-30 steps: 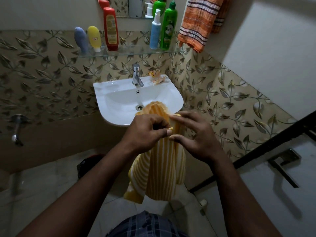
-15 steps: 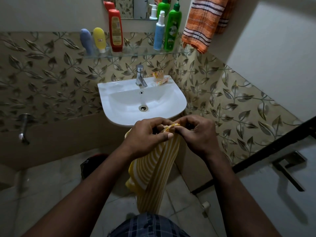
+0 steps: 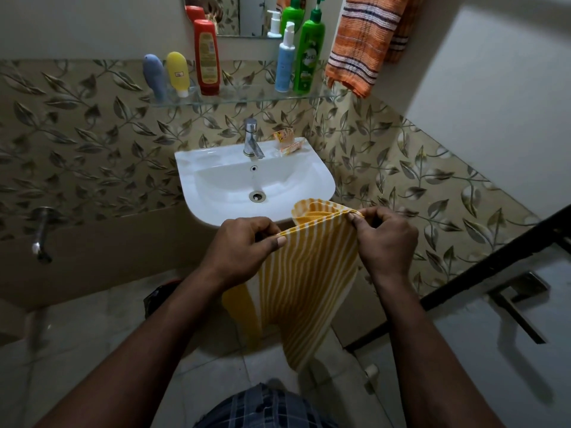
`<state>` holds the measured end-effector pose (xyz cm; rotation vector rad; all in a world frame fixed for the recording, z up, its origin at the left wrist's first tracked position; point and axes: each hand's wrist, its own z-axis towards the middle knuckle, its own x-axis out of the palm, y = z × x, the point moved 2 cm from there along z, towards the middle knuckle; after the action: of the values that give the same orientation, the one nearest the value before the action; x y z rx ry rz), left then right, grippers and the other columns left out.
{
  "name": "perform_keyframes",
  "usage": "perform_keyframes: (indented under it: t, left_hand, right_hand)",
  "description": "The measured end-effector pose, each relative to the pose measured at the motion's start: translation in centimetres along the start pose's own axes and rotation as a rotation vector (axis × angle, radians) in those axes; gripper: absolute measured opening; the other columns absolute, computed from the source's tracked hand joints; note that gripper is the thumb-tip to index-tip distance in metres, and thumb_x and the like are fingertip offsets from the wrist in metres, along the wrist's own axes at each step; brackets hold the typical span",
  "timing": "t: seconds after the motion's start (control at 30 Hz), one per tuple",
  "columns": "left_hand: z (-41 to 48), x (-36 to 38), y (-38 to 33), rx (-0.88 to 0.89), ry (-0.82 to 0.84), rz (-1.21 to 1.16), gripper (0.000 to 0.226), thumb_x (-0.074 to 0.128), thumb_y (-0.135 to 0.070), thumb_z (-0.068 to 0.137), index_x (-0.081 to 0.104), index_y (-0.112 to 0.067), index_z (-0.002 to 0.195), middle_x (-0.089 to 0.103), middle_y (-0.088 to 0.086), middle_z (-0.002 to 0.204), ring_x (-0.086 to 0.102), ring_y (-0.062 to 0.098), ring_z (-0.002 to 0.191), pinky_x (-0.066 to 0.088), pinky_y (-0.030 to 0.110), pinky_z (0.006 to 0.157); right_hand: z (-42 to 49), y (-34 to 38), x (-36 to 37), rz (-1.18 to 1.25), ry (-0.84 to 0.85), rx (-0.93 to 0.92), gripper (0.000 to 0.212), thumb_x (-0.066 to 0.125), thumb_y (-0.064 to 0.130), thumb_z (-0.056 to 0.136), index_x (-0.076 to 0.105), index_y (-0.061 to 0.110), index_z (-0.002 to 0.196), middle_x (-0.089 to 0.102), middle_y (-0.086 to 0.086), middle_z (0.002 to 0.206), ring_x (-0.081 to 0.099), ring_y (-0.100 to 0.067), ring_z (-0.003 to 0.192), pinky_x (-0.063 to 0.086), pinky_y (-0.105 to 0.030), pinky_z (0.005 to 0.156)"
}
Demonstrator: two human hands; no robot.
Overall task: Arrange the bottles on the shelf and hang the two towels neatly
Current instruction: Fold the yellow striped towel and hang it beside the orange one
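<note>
1. So, far left, a metal wall tap [image 3: 41, 234] stuck out low on the leaf-patterned wall. A dark thing [image 3: 157, 298] sat on the floor further in, too dim to make out.
2. Up on the glass shelf [image 3: 247, 99], a blue-grey tube [image 3: 155, 75] and a yellow tube [image 3: 178, 72] stood on end side by side at the left end. A taller red bottle [image 3: 206, 57] stood upright just right of them.
3. Under the shelf was the white sink [image 3: 216, 168], with a chrome faucet [image 3: 251, 143] at the back and an orange packet [image 3: 287, 142] on the rim just beside it.
4. The left hand [image 3: 244, 248] was right in front of the sink's front edge, thumb and curled fingers pinching one top corner of the yellow striped towel [image 3: 302, 279].
5. That towel's top edge was pulled across between both hands, and the rest hung down in front of the person, below the sink.
6. At the shelf's right end, a white-and-blue pump bottle [image 3: 285, 60] and a bigger green pump bottle [image 3: 309, 54] stood upright, pretty much touching. Both were reflected in the mirror [image 3: 244, 13] above.
7. The orange striped towel [image 3: 361, 41] hung high in the wall corner, with its lower edge dropping just past the shelf's right end.
8. The right hand [image 3: 383, 239] pinched the yellow towel's other top corner with fingers curled, and a bunched fold poked up behind the fingertips.
9. Far right, a metal door handle [image 3: 516, 304] sat on a pale door.
</note>
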<state>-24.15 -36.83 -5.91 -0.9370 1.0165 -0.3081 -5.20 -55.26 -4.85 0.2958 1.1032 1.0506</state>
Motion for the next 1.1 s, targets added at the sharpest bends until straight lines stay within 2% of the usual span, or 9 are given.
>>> perform_keyframes:
  t: [0.2, 0.4, 0.5, 0.57, 0.63, 0.7, 0.83, 0.97, 1.1]
  left_hand:
    - [1.4, -0.2, -1.5, 0.05, 0.005, 0.082, 0.015, 0.072, -0.038, 0.096, 0.08, -0.029, 0.107, 0.078, -0.01, 0.098, 0.069, 0.009, 0.091, 0.053, 0.031, 0.077]
    - [1.9, 0.1, -2.7, 0.123, 0.043, 0.159, 0.025, 0.06, -0.04, 0.093, 0.08, -0.03, 0.103, 0.076, -0.006, 0.093, 0.067, 0.015, 0.086, 0.055, 0.042, 0.074]
    - [1.7, -0.1, -2.7, 0.142, 0.029, 0.194, 0.027, 0.061, -0.041, 0.095, 0.08, -0.027, 0.109, 0.075, -0.006, 0.095, 0.066, 0.015, 0.085, 0.056, 0.042, 0.073]
    - [1.5, -0.2, -3.1, 0.159, 0.048, 0.213, 0.032, 0.058, -0.043, 0.094, 0.08, -0.026, 0.11, 0.074, -0.008, 0.094, 0.066, 0.014, 0.085, 0.055, 0.04, 0.073]
    - [1.6, 0.0, -3.4, 0.174, 0.081, 0.216, 0.028, 0.06, -0.042, 0.094, 0.08, -0.027, 0.107, 0.072, -0.011, 0.091, 0.065, 0.013, 0.084, 0.055, 0.04, 0.072]
    - [1.7, -0.3, -3.3, 0.147, 0.081, 0.179, 0.02, 0.067, -0.039, 0.097, 0.081, -0.027, 0.105, 0.074, -0.011, 0.09, 0.067, 0.011, 0.083, 0.056, 0.039, 0.073]
    - [1.3, -1.8, -1.8, 0.067, 0.043, 0.151, 0.02, 0.075, -0.032, 0.096, 0.082, -0.019, 0.108, 0.079, -0.005, 0.099, 0.07, 0.011, 0.092, 0.055, 0.032, 0.08]
    - [0.7, -2.4, -0.9, 0.018, -0.03, 0.091, 0.013, 0.076, -0.028, 0.096, 0.083, -0.018, 0.101, 0.072, -0.015, 0.082, 0.066, 0.002, 0.078, 0.049, 0.026, 0.07]
    - [0.4, -2.5, -0.6, -0.057, -0.12, -0.131, 0.011, 0.078, -0.026, 0.094, 0.082, -0.015, 0.093, 0.077, -0.002, 0.078, 0.074, 0.014, 0.07, 0.063, 0.04, 0.064]
  right_hand:
    - [-1.5, 1.2, 0.9, 0.054, 0.156, -0.174, 0.045, 0.088, 0.033, 0.082, 0.077, 0.019, 0.124, 0.073, -0.001, 0.12, 0.066, -0.017, 0.112, 0.055, -0.039, 0.097]
    - [-2.7, 3.9, 1.6, 0.174, 0.335, -0.56, 0.04, 0.084, 0.031, 0.085, 0.078, 0.017, 0.122, 0.073, -0.003, 0.116, 0.061, -0.015, 0.113, 0.047, -0.021, 0.101]
    - [-2.3, 3.7, 1.8, 0.197, 0.487, -0.483, 0.048, 0.08, 0.048, 0.081, 0.079, 0.021, 0.121, 0.073, 0.003, 0.117, 0.061, -0.009, 0.113, 0.049, -0.02, 0.099]
    - [-2.4, 3.6, 2.3, 0.179, 0.532, -0.483, 0.044, 0.079, 0.047, 0.079, 0.081, 0.018, 0.112, 0.076, 0.005, 0.111, 0.065, -0.01, 0.107, 0.054, -0.028, 0.093]
    - [-2.7, 3.7, 2.6, 0.199, 0.475, -0.469, 0.028, 0.075, 0.04, 0.081, 0.082, 0.016, 0.093, 0.077, 0.005, 0.095, 0.068, -0.012, 0.092, 0.056, -0.036, 0.079]
    - [-2.6, 3.5, 2.8, 0.19, 0.394, -0.402, 0.03, 0.071, 0.043, 0.083, 0.08, 0.015, 0.083, 0.075, 0.007, 0.084, 0.066, -0.012, 0.08, 0.054, -0.036, 0.071]
    - [-1.3, 2.4, 2.7, 0.154, 0.281, -0.206, 0.017, 0.075, 0.032, 0.084, 0.082, 0.016, 0.086, 0.075, 0.005, 0.081, 0.069, -0.015, 0.074, 0.059, -0.043, 0.069]
    - [-0.5, 1.9, 2.8, 0.117, 0.212, -0.095, 0.006, 0.082, 0.023, 0.086, 0.082, 0.017, 0.085, 0.075, 0.005, 0.076, 0.069, -0.015, 0.07, 0.059, -0.042, 0.068]
    - [-0.4, 2.4, 3.3, 0.104, 0.187, -0.048, 0.009, 0.081, 0.027, 0.086, 0.083, 0.019, 0.085, 0.076, 0.006, 0.076, 0.069, -0.013, 0.07, 0.06, -0.04, 0.069]
